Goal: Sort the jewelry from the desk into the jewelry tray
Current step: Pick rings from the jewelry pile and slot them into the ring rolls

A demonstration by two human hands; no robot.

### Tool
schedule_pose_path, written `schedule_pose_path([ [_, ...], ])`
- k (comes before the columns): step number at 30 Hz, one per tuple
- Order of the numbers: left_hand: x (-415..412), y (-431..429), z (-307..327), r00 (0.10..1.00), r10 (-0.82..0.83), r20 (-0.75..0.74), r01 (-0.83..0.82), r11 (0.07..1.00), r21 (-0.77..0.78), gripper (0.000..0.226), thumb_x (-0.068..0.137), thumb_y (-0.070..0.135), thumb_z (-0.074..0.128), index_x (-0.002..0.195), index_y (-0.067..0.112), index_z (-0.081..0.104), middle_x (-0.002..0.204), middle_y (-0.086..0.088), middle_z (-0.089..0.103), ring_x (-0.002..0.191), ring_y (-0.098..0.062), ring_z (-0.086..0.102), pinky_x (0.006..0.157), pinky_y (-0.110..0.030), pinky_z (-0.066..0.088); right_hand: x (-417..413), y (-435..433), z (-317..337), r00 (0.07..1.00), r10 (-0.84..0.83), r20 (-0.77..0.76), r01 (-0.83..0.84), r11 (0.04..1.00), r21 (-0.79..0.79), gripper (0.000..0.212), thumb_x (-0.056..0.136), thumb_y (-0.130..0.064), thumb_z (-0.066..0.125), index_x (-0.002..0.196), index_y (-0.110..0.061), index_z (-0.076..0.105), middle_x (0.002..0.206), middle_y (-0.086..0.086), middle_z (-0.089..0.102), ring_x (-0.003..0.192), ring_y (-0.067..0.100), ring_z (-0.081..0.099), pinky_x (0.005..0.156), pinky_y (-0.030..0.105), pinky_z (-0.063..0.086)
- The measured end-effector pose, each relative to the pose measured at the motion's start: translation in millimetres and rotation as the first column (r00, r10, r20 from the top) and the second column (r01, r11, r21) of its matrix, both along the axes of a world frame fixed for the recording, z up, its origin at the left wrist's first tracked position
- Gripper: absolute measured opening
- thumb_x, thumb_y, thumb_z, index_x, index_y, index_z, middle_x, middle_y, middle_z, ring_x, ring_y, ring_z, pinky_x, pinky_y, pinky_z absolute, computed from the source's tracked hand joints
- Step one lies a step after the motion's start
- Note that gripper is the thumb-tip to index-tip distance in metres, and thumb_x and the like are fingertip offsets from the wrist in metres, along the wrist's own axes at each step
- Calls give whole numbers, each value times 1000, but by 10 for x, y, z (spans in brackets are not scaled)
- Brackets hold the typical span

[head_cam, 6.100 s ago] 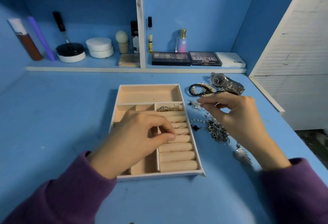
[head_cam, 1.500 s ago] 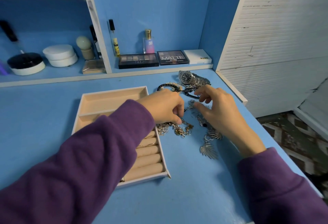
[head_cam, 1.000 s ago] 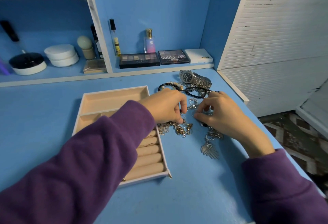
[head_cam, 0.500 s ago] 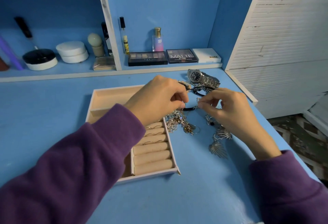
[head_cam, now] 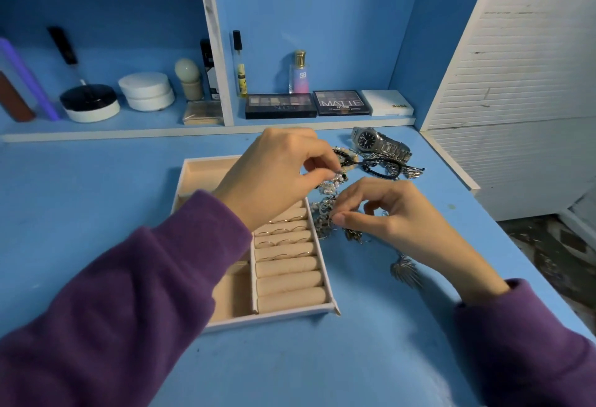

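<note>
Since half a second ago the left hand [head_cam: 277, 177] has drawn up and away and the right hand [head_cam: 390, 213] has sunk nearer, so the tangled jewelry [head_cam: 325, 203] now stretches between them. It lies on the blue worktop [head_cam: 354, 358], just right of the jewelry tray [head_cam: 274, 318]. The left grip is thumb and forefinger pinched on a beaded silver strand at the tangle's far end. The right grip is clamped on small links at its near end, and which piece they belong to is too fine to tell. Thin rings [head_cam: 283, 231] sit between the tray's rolls, while the left sleeve hides its left compartments. Farther right lie a watch [head_cam: 377, 143], dark bracelets [head_cam: 375, 169] and a fan pendant [head_cam: 403, 269] partly behind the right wrist.
</note>
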State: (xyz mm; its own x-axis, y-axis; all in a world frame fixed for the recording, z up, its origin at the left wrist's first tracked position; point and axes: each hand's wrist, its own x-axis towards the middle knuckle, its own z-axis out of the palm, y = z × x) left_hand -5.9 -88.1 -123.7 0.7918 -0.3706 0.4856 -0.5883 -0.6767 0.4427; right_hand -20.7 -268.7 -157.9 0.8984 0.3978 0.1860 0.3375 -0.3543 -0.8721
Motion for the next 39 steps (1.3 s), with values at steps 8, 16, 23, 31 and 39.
schedule_pose_path([
  [8, -415, 233, -20, 988, 41, -146, -51, 997, -65, 9, 70, 13, 77, 73, 21, 74, 68, 10, 68, 69, -1, 59, 62, -4, 42, -105, 135, -4, 999, 43, 8, -44, 994, 101, 3, 73, -12, 76, 72, -14, 74, 73, 7, 72, 63, 24, 58, 58, 33, 45],
  [16, -764, 469, -227, 970, 102, -220, -111, 993, -27, 10, 69, 20, 77, 68, 29, 72, 57, 27, 54, 64, 1, 53, 56, -2, 34, -220, 332, -59, 948, 223, 228, -202, 973, -111, 10, 72, -15, 73, 63, -15, 68, 62, -1, 61, 62, 7, 50, 57, 13, 35],
  [23, -812, 526, -381, 975, 101, -198, -103, 995, 2, 12, 69, 38, 65, 81, 35, 67, 60, 32, 50, 70, 1, 51, 60, -14, 41, -229, 371, -131, 915, 276, 296, -218, 952, -215, 5, 74, -20, 73, 71, -16, 74, 66, -4, 60, 70, 6, 50, 65, 11, 36],
  [31, -836, 539, -340, 976, 77, -202, -63, 995, 73, 11, 73, 37, 63, 77, 33, 72, 69, 21, 61, 74, -2, 53, 64, -29, 50, -251, 315, -84, 916, 317, 246, -265, 938, -222, 13, 77, -18, 68, 88, -20, 75, 72, -5, 60, 75, 9, 52, 69, 15, 39],
  [39, -857, 555, -313, 983, 73, -169, -50, 990, 133, 10, 75, 35, 60, 78, 34, 70, 69, 24, 58, 75, -1, 50, 65, -26, 50, -244, 316, -85, 917, 308, 255, -250, 939, -237, 9, 74, -13, 69, 80, -20, 71, 69, -5, 60, 74, 14, 52, 61, 24, 40],
])
